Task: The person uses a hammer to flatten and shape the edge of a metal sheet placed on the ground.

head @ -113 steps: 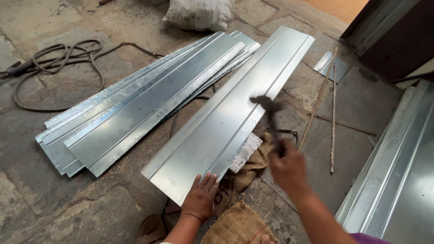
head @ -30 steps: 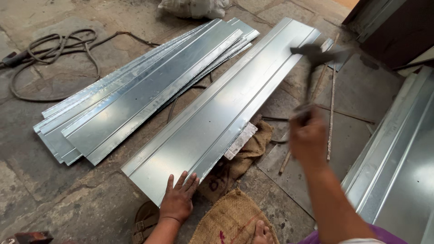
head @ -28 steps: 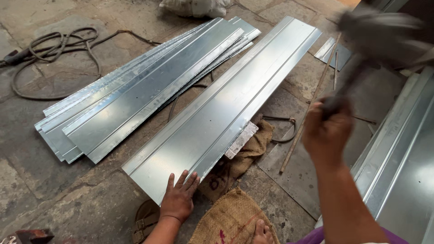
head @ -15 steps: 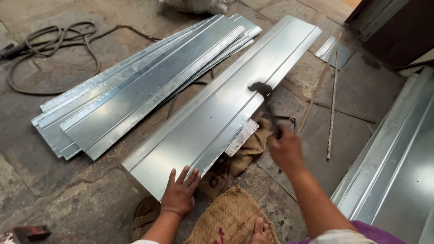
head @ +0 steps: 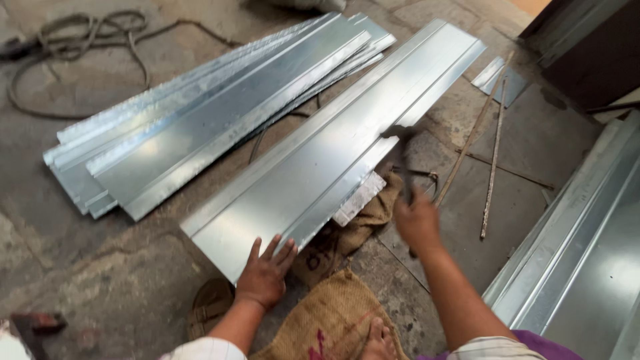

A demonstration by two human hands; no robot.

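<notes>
A long folded galvanised metal sheet (head: 333, 153) lies diagonally on the stone floor. My left hand (head: 265, 272) presses flat on its near end, fingers spread. My right hand (head: 417, 222) grips the handle of a hammer (head: 402, 143), whose blurred dark head sits on the sheet's right edge. Under that edge a pale metal bar (head: 360, 198) rests on crumpled burlap.
A stack of similar sheets (head: 200, 113) lies to the left, with a coiled cable (head: 73, 47) beyond. Thin rods (head: 493, 153) lie on the floor to the right, and more sheet metal (head: 587, 260) fills the right edge. A burlap sack (head: 333, 320) and my foot (head: 377, 340) are near me.
The hammer swung up high about a second ago and has come back down onto the sheet's right edge. My left hand has stayed pressed on the sheet's near end.
</notes>
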